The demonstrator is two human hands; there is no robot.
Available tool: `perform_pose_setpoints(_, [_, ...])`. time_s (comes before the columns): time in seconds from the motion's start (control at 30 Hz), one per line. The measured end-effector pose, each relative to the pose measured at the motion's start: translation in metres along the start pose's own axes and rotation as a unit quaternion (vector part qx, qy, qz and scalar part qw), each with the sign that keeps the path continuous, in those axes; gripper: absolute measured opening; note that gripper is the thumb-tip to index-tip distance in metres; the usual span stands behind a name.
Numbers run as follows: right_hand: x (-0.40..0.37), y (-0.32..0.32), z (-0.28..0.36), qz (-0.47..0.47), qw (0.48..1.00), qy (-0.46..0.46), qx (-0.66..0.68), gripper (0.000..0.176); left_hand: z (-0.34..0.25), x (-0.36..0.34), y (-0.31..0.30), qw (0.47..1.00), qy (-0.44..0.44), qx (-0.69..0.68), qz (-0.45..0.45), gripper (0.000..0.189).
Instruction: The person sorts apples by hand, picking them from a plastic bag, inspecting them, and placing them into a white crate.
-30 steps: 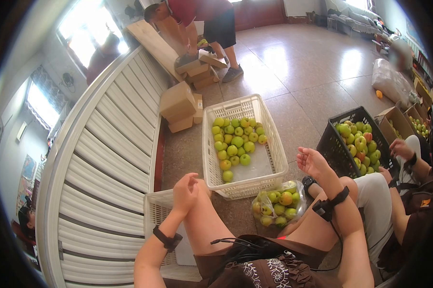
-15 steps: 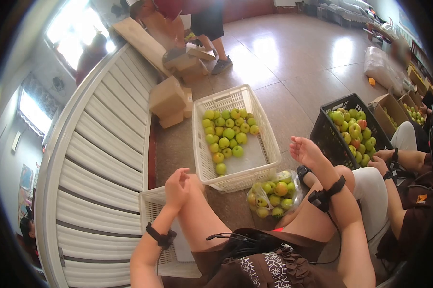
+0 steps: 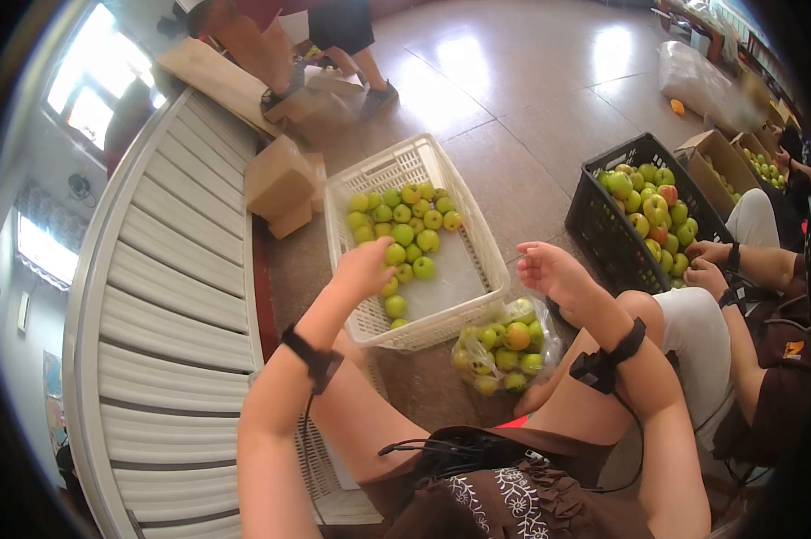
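A white plastic crate [image 3: 459,325] stands on the floor in front of me, with several green apples [image 3: 403,235] in its left and far part. Over the crate's left side is my left hand [image 3: 366,269], its fingers bent beside the apples; whether they grip one is hidden. My right hand [image 3: 552,275] hangs in the air right of the crate, palm turned inward, fingers loosely curled and apart, holding nothing. Below it a clear plastic bag [image 3: 508,349] full of green and reddish apples rests against the crate's near right corner.
A black crate [image 3: 594,226] of apples stands at the right, with a co-worker's hands [image 3: 709,260] at its near edge. Cardboard boxes [image 3: 282,180] lie at the far left, near another person's legs. A white slatted panel [image 3: 181,314] runs along the left. A second white crate [image 3: 333,472] sits beside my left leg.
My left hand has moved forward from above my knee to the crate's apples. My right hand has stayed raised, nearly in place. The view has shifted slightly.
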State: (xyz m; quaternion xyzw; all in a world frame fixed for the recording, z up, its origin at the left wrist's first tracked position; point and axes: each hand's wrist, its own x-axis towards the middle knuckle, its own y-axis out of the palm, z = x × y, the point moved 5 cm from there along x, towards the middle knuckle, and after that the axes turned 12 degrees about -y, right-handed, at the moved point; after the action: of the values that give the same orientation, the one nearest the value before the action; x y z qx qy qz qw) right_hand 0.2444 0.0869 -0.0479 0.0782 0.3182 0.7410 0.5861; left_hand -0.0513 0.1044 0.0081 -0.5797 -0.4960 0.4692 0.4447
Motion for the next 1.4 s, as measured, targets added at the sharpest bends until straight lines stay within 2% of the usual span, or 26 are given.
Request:
perform_pose_setpoints(0.13, [0.004, 0.004, -0.001, 0.009, 1.0, -0.011, -0.022, 0.019, -0.003, 0.062, 0.048, 1.0, -0.008, -0.002, 0.022, 0.042])
perform_pose_setpoints(0.27, [0.006, 0.008, -0.004, 0.014, 1.0, -0.01, -0.01, 0.016, 0.005, 0.101, 0.109, 0.996, -0.033, 0.044, 0.07, 0.04])
perform_pose_setpoints(0.37, [-0.002, 0.018, -0.002, 0.036, 0.999, -0.015, -0.013, 0.014, 0.022, 0.126, 0.15, 0.995, -0.055, 0.042, 0.071, 0.041])
perform_pose_setpoints(0.47, [-0.014, 0.03, 0.002, 0.05, 0.998, 0.02, 0.017, 0.014, 0.046, 0.154, 0.197, 0.99, -0.096, 0.053, 0.088, 0.043])
perform_pose_setpoints(0.57, [-0.021, 0.036, 0.014, 0.083, 0.995, 0.059, 0.02, 0.014, 0.069, 0.179, 0.259, 0.972, -0.143, 0.066, 0.173, 0.056])
perform_pose_setpoints(0.67, [-0.021, 0.035, 0.023, 0.068, 0.988, 0.111, 0.082, 0.014, 0.082, 0.193, 0.314, 0.961, -0.146, 0.072, 0.221, 0.058])
perform_pose_setpoints(0.77, [-0.009, 0.027, 0.032, 0.029, 0.99, 0.097, 0.095, 0.014, 0.08, 0.196, 0.343, 0.958, -0.135, 0.113, 0.225, 0.06])
perform_pose_setpoints(1.07, [0.007, 0.019, 0.029, 0.022, 0.987, 0.096, 0.127, 0.012, 0.067, 0.19, 0.361, 0.96, -0.117, 0.194, 0.163, 0.055])
perform_pose_setpoints(1.17, [0.003, 0.023, 0.03, 0.012, 0.986, 0.108, 0.126, 0.014, 0.069, 0.183, 0.356, 0.962, -0.106, 0.157, 0.196, 0.058])
perform_pose_setpoints(1.27, [0.001, 0.017, 0.026, 0.016, 0.986, 0.115, 0.121, 0.014, 0.057, 0.178, 0.325, 0.976, -0.091, 0.08, 0.18, 0.05])
perform_pose_setpoints(1.37, [0.003, 0.019, 0.029, 0.009, 0.99, 0.086, 0.107, 0.013, 0.066, 0.2, 0.312, 0.973, -0.056, -0.123, 0.189, 0.053])
perform_pose_setpoints(1.4, [0.006, 0.018, 0.028, 0.014, 0.993, 0.062, 0.101, 0.013, 0.056, 0.199, 0.288, 0.945, -0.115, -0.216, 0.219, 0.052])
